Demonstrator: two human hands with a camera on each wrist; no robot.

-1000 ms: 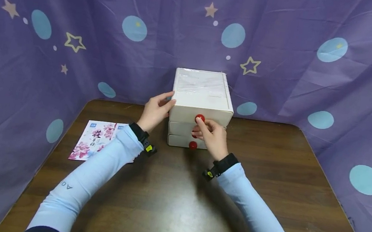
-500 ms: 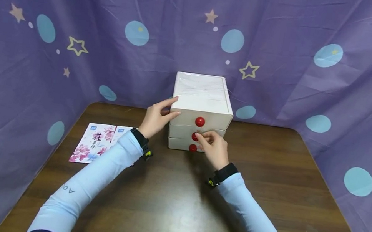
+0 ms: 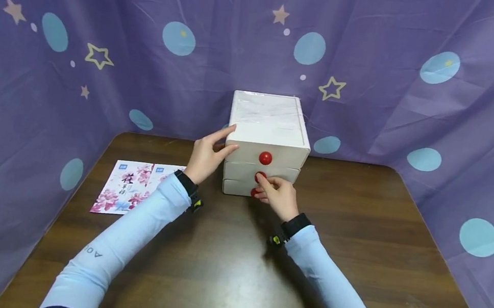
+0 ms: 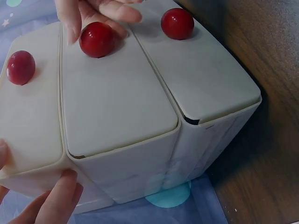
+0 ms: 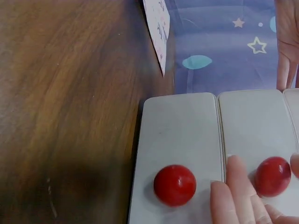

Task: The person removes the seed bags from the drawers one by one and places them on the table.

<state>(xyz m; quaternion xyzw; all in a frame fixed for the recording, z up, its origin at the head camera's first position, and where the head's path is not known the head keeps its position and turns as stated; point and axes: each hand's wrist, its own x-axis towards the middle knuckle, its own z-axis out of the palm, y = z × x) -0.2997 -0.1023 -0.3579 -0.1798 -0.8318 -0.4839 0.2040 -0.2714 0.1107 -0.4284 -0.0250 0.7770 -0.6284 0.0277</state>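
A white three-drawer box (image 3: 269,126) stands at the table's back, one red knob on each drawer. My left hand (image 3: 203,159) rests on its upper left corner, thumb on the top drawer's front and fingers along the edge and side. My right hand (image 3: 282,198) is at the middle knob (image 4: 96,39). Its thumb and fingers stand on either side of that knob, with small gaps visible in the left wrist view. The top knob (image 3: 265,158) is uncovered. The bottom knob (image 5: 174,185) lies beside my right fingers and is partly hidden in the head view.
Left of the box, printed flower-patterned booklets or sheets (image 3: 124,188) lie on the brown wooden table (image 3: 223,274), partly under my left forearm. A purple curtain (image 3: 375,87) with stars and blue ovals hangs close behind the box.
My right hand has moved down from the top knob to the middle one. My left thumb and fingers have shifted slightly right onto the box's corner.
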